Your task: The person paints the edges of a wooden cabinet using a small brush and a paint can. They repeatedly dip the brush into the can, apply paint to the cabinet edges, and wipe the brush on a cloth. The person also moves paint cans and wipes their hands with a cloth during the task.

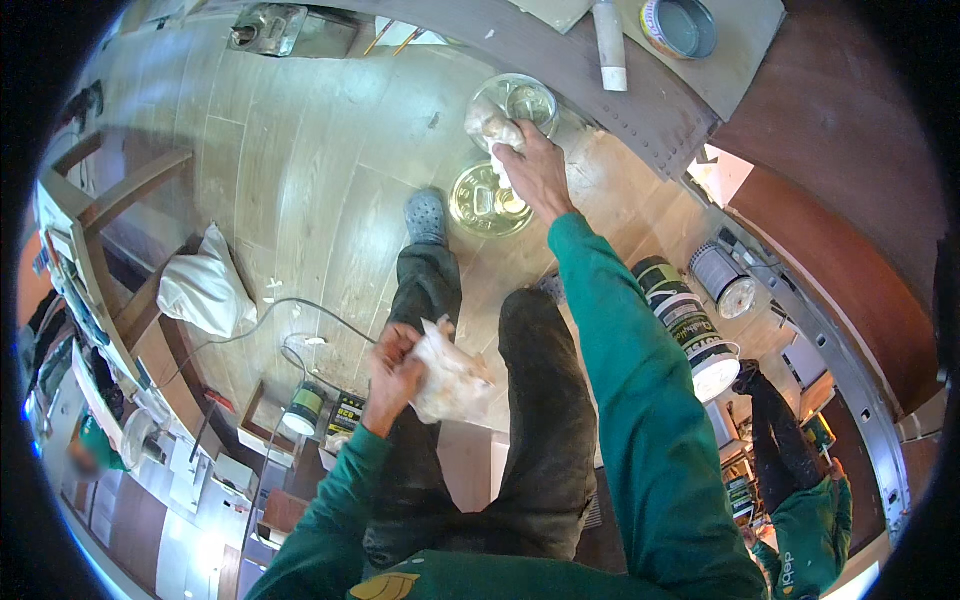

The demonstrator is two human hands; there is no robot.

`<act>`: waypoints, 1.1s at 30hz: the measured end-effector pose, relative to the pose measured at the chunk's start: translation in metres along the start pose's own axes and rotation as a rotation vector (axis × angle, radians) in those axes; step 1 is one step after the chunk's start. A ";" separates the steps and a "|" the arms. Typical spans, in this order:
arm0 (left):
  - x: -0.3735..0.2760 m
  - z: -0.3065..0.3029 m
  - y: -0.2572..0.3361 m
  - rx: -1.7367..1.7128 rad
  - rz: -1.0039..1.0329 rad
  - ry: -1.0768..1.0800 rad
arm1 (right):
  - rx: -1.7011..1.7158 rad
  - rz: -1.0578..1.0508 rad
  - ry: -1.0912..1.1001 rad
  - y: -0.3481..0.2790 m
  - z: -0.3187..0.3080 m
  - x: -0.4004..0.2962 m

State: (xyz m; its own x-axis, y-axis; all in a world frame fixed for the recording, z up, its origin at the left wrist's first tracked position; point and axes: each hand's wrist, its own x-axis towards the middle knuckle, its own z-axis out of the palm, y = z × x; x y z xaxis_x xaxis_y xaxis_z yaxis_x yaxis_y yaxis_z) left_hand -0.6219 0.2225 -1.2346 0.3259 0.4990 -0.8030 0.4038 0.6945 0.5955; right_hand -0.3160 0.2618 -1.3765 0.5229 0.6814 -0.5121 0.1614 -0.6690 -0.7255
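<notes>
My left hand (397,371) pinches the edge of a soft whitish cloth or paper piece (450,379) with brown stains; it hangs between my knees. Reaching forward, my right hand (532,165) grips a bunched white rag (491,124). That rag is over the near edge of a clear round container or lid (534,97). Just below it on the floor lies a round yellow-gold lid or can (491,206) with raised lettering; the rag's lower end hangs by its rim. Whether the rag touches either one I cannot tell.
Black and white plastic buckets (694,345) stand at the right, beside a lamp-like cylinder (721,277). A metal canister (292,31) is at the top left. A white bag (206,285) and a cable (292,301) lie left. An open tin (679,28) sits top right; a co-worker (802,517) stands lower right.
</notes>
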 end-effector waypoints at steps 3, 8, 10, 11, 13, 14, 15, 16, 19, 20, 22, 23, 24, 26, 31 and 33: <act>-0.023 0.007 -0.037 -0.096 -0.103 -0.021 | -0.102 -0.022 -0.048 0.001 0.014 0.020; -0.043 0.001 -0.074 -0.124 -0.242 -0.079 | -0.223 0.066 -0.063 0.056 0.035 0.046; -0.047 -0.003 -0.080 -0.108 -0.265 -0.022 | -0.147 0.025 -0.096 0.056 0.036 0.046; -0.049 -0.004 -0.081 -0.102 -0.278 0.009 | -0.189 0.018 -0.011 0.056 0.038 0.042; -0.047 -0.009 -0.068 -0.070 -0.343 0.021 | -0.252 -0.014 0.134 0.045 0.049 0.032; -0.048 -0.012 -0.061 -0.053 -0.377 0.037 | -0.374 -0.113 0.203 0.053 0.047 0.033; -0.049 -0.015 -0.078 -0.076 -0.291 0.025 | -0.465 -0.228 0.272 0.064 0.050 0.041; -0.048 -0.017 -0.077 -0.051 -0.247 0.041 | -0.492 -0.264 0.320 0.057 0.056 0.044; -0.037 -0.021 -0.057 0.028 -0.304 -0.103 | -0.697 -0.112 0.189 0.088 0.048 0.068; -0.038 -0.025 -0.069 0.023 -0.232 -0.115 | -0.741 -0.091 0.089 0.080 0.052 0.069; -0.041 -0.038 -0.051 -0.074 -0.212 -0.113 | -0.787 -0.160 0.122 0.046 0.059 0.063; -0.047 -0.042 -0.034 -0.167 -0.202 -0.090 | -0.746 -0.174 0.136 0.031 0.062 0.056; -0.045 -0.019 -0.041 -0.215 -0.149 -0.058 | -0.714 -0.262 0.134 0.033 0.049 0.058; -0.055 -0.021 -0.038 -0.247 -0.044 -0.032 | -0.659 -0.449 0.202 0.061 0.020 0.053; -0.124 -0.046 0.013 -0.334 -0.124 0.023 | -0.267 -0.414 0.213 0.106 -0.024 -0.059; -0.169 -0.062 0.061 -0.316 0.076 0.047 | -0.136 -0.303 0.209 0.068 -0.030 -0.103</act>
State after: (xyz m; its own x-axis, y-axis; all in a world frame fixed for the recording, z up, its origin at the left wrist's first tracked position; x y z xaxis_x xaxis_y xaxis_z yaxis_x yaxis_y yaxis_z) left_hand -0.7058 0.2128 -1.0642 0.3023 0.5737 -0.7613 0.0919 0.7773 0.6223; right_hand -0.3343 0.1372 -1.3591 0.5913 0.7886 -0.1690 0.4367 -0.4893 -0.7549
